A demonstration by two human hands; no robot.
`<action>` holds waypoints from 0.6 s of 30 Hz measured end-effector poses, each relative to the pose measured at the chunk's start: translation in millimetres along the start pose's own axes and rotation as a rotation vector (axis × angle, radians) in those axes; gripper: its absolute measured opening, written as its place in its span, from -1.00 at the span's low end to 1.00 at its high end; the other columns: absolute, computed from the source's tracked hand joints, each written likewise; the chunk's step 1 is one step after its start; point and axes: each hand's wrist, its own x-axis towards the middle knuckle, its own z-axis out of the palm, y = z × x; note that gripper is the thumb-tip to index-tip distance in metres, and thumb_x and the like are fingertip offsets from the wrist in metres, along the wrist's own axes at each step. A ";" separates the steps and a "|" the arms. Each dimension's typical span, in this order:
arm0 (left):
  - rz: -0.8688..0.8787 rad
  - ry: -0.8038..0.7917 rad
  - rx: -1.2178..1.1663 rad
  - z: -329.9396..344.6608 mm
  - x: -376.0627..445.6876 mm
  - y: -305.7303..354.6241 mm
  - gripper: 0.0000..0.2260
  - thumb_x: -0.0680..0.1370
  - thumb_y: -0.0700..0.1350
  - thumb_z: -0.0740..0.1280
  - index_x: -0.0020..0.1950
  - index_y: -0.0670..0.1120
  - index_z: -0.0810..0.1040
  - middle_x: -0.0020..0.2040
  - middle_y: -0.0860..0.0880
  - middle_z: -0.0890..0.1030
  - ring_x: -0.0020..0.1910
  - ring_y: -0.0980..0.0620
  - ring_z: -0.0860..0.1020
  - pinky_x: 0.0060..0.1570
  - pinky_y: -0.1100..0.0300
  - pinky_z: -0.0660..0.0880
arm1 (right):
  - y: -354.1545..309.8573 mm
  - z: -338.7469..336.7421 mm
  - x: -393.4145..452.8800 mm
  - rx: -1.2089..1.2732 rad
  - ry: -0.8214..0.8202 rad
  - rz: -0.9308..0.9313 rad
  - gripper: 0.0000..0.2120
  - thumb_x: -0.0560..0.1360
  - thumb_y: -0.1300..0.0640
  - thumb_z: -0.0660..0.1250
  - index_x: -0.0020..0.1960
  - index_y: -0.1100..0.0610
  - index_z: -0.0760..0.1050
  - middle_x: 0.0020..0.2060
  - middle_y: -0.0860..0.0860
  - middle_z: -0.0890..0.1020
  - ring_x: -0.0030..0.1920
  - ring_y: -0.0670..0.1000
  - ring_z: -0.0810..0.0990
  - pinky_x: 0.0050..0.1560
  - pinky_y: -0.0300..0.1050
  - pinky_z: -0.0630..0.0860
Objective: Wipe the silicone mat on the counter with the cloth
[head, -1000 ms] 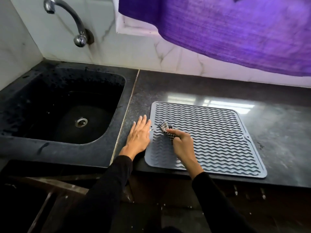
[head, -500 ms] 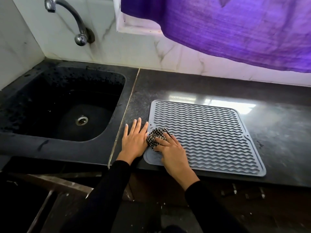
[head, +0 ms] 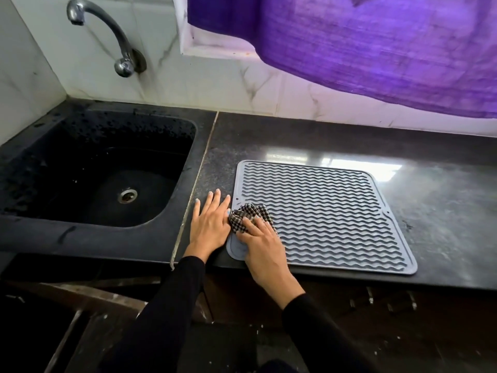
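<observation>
Both hands work: right hand (head: 262, 242) presses cloth (head: 248, 215) onto mat (head: 322, 211); left hand (head: 211, 223) fingers flat.

A dark stone bench (head: 322, 135) with a black sink (head: 80, 168) stands under a white marble wall (head: 204, 84), a curved metal tap (head: 118, 39) and a purple curtain (head: 363, 44), which daylight brightens.

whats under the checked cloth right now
The checked cloth lies on the grey silicone mat, near its front left corner, pressed down by the right hand. The mat's wavy ridges show around the cloth; the patch directly beneath is covered.
</observation>
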 end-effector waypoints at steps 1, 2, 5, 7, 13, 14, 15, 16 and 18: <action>0.003 0.001 0.012 -0.1 0.2 0.2 -0.57 0.64 -0.09 -0.02 0.52 -0.01 0.08 0.55 -0.05 0.02 0.53 0.02 -0.06 0.47 -0.02 -0.20 | 2.0 -1.7 -1.3 0.006 -0.004 -0.001 -0.63 0.47 0.26 0.17 0.21 0.08 0.54 0.40 0.05 0.37 0.45 0.12 0.24 0.47 -0.05 0.05; 0.005 0.003 0.026 0.2 0.0 0.5 -0.57 0.64 -0.09 -0.02 0.52 -0.01 0.07 0.55 -0.05 0.02 0.53 0.02 -0.06 0.47 -0.03 -0.19 | 4.2 -6.2 -0.1 0.024 -0.029 0.009 -0.63 0.46 0.27 0.16 0.20 0.07 0.55 0.40 0.03 0.38 0.44 0.08 0.25 0.45 -0.10 0.09; 0.002 0.022 0.038 1.3 -0.6 0.3 -0.58 0.64 -0.11 -0.03 0.52 -0.01 0.08 0.55 -0.05 0.03 0.53 0.02 -0.05 0.47 -0.02 -0.18 | 8.1 -29.7 10.2 0.118 -0.126 0.135 -0.60 0.38 0.30 0.16 0.06 0.00 0.63 0.21 0.00 0.58 0.23 0.04 0.51 0.22 -0.15 0.41; -0.016 0.050 0.002 1.7 -0.3 0.5 -0.56 0.62 -0.18 0.01 0.51 -0.03 0.12 0.54 -0.05 0.07 0.53 0.02 -0.03 0.48 -0.02 -0.17 | 16.3 -50.2 24.3 0.328 -0.124 0.276 -0.57 0.37 0.34 0.11 -0.04 0.01 0.67 -0.01 0.02 0.67 -0.09 0.02 0.60 -0.12 -0.21 0.48; -0.003 0.114 -0.079 1.5 2.7 -0.3 -0.49 0.52 -0.31 0.05 0.47 -0.09 0.24 0.52 -0.06 0.17 0.52 0.03 0.05 0.48 0.02 -0.15 | 13.0 -56.8 59.2 0.476 0.222 0.393 -0.56 0.35 0.35 0.15 0.10 0.07 0.62 0.05 0.10 0.66 0.05 0.11 0.60 0.13 -0.13 0.48; -0.001 0.133 -0.103 1.3 3.0 -0.5 -0.50 0.51 -0.31 0.04 0.46 -0.11 0.26 0.51 -0.07 0.19 0.51 0.02 0.07 0.48 0.03 -0.15 | 7.7 -45.5 59.5 0.346 0.179 0.297 -0.57 0.36 0.34 0.17 0.13 0.08 0.60 0.09 0.10 0.64 0.11 0.13 0.57 0.16 -0.12 0.44; -0.010 0.160 -0.129 1.2 2.5 -1.1 -0.51 0.51 -0.29 0.01 0.45 -0.14 0.28 0.50 -0.08 0.21 0.51 0.01 0.10 0.48 0.05 -0.15 | 3.5 -31.4 58.8 0.231 0.116 0.195 -0.57 0.37 0.32 0.17 0.17 0.10 0.57 0.14 0.10 0.61 0.16 0.15 0.54 0.20 -0.08 0.41; -0.021 0.195 -0.144 1.4 1.5 -1.9 -0.52 0.51 -0.27 -0.01 0.44 -0.17 0.29 0.49 -0.10 0.22 0.50 0.00 0.12 0.47 0.05 -0.13 | -0.4 -19.4 56.3 0.127 0.051 0.109 -0.58 0.40 0.29 0.12 0.19 0.13 0.55 0.18 0.11 0.58 0.19 0.17 0.50 0.23 -0.03 0.39; -0.030 0.233 -0.130 1.8 0.8 -1.6 -0.55 0.54 -0.26 0.04 0.44 -0.20 0.26 0.49 -0.13 0.21 0.50 -0.02 0.12 0.48 0.05 -0.13 | 0.6 3.1 50.7 -0.015 0.024 -0.006 -0.54 0.44 0.19 -0.02 0.20 0.17 0.51 0.22 0.12 0.53 0.24 0.19 0.44 0.29 0.03 0.35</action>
